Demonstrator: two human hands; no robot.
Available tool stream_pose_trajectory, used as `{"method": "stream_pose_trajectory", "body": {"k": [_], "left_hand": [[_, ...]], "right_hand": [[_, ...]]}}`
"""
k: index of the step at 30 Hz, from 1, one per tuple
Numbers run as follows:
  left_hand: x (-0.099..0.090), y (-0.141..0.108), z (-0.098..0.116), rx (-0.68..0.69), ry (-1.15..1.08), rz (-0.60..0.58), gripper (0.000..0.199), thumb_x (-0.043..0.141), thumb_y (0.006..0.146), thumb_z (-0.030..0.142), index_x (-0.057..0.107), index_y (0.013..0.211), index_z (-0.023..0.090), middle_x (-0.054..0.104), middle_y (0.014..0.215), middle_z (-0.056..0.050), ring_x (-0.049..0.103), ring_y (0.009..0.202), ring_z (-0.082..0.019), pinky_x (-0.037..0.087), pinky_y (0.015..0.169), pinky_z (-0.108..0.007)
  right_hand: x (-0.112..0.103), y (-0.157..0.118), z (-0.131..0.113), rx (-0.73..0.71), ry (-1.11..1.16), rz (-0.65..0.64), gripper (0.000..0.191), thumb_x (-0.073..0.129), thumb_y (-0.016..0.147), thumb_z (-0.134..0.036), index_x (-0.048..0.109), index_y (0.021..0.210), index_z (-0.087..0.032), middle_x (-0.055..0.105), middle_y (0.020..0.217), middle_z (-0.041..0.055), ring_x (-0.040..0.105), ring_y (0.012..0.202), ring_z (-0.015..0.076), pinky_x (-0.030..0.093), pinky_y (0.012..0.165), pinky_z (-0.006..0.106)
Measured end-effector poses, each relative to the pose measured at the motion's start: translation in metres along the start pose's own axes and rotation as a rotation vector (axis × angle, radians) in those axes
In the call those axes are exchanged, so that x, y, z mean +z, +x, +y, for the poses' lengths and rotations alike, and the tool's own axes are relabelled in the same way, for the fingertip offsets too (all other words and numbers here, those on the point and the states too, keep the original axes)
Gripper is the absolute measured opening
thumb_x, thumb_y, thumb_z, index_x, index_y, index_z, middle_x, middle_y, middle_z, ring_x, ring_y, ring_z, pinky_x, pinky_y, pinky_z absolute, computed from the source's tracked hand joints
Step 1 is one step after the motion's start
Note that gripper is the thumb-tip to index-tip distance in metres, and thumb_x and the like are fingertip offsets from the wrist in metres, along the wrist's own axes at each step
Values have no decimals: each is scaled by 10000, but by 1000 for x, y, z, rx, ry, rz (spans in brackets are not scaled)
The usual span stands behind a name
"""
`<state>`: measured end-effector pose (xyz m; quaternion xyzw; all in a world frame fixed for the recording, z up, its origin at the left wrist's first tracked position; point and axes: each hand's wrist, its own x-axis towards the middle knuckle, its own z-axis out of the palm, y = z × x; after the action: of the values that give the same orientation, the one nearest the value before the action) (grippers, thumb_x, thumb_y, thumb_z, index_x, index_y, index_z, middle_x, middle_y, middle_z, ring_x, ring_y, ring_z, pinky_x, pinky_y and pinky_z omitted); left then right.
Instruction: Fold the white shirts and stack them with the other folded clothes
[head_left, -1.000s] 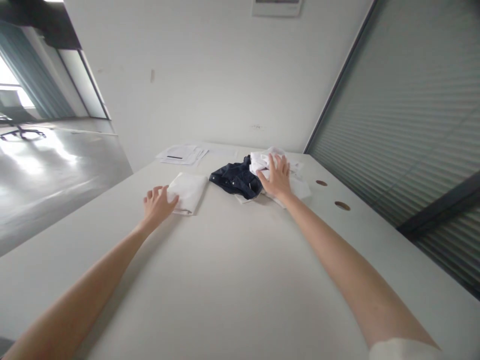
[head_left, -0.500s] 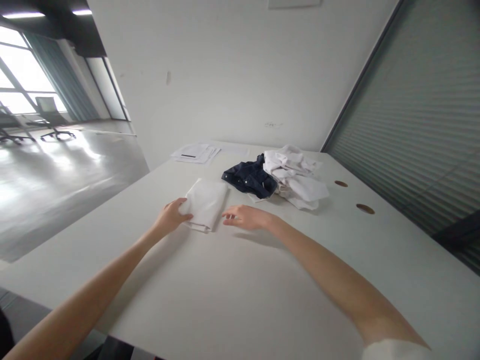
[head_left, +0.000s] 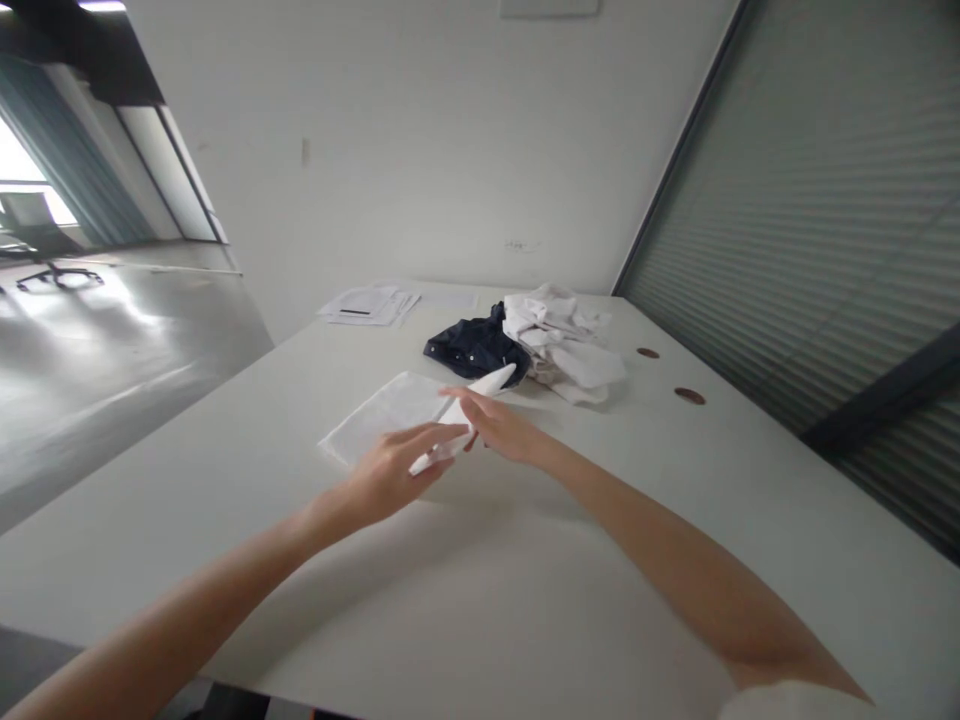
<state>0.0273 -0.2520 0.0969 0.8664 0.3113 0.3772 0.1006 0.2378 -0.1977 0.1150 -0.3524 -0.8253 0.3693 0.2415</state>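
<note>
A white cloth lies partly flat on the table, and its right part is raised and folded between my hands. My left hand is closed on the near edge of the raised part. Against the upper right of that part is my right hand, its fingers closed round the cloth close to my left fingertips. Behind my right hand sit a dark blue garment with light buttons and a heap of crumpled white cloths.
Papers lie at the back left of the white table. Two round brown holes mark its right side. A wall stands behind, blinds are on the right, and an office chair is far left.
The white cloth was a compact folded piece flat on the table; now it is opened to the left and raised on the right. Both hands have come together on it. The view has shifted right.
</note>
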Motion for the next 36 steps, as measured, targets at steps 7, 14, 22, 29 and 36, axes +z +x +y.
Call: {"method": "stream_pose_trajectory", "body": {"k": [7, 14, 22, 29, 36], "left_hand": [[18, -6, -7, 110, 81, -152, 316, 529, 977, 270, 573, 1288, 228, 552, 1375, -133, 561, 1255, -239, 516, 1014, -410], [36, -26, -35, 181, 248, -453, 451, 567, 948, 448, 538, 1364, 277, 510, 1458, -91, 434, 1379, -295, 384, 1120, -495], [46, -30, -23, 251, 241, -332, 399, 613, 926, 410, 581, 1278, 225, 623, 1275, -103, 561, 1200, -265, 451, 1016, -434], [21, -18, -29, 286, 475, 32, 469, 486, 923, 87, 530, 1357, 259, 643, 853, -12, 561, 702, -137, 450, 742, -269], [-61, -28, -39, -304, 697, 42, 486, 502, 865, 220, 567, 1344, 278, 578, 737, 11, 581, 698, -167, 414, 689, -262]], "right_hand": [[-11, -52, 37, 221, -173, 174, 448, 492, 889, -529, 666, 751, -139, 647, 726, 41, 566, 713, 173, 376, 670, 272], [-53, -113, 57, 489, -192, 123, 388, 512, 868, -488, 673, 747, -157, 482, 526, -33, 426, 513, 122, 294, 532, 255], [-7, -161, 45, 365, -870, 471, 214, 651, 884, -384, 716, 880, -180, 548, 1312, 186, 476, 1241, 357, 405, 994, 496], [27, -153, 36, -129, -848, 159, 463, 590, 955, -318, 523, 1407, -248, 569, 1326, 132, 503, 1232, 280, 431, 1018, 464], [0, -162, 36, -118, -863, 391, 207, 482, 982, -193, 689, 966, -188, 665, 830, 68, 628, 784, 203, 501, 759, 337]]}}
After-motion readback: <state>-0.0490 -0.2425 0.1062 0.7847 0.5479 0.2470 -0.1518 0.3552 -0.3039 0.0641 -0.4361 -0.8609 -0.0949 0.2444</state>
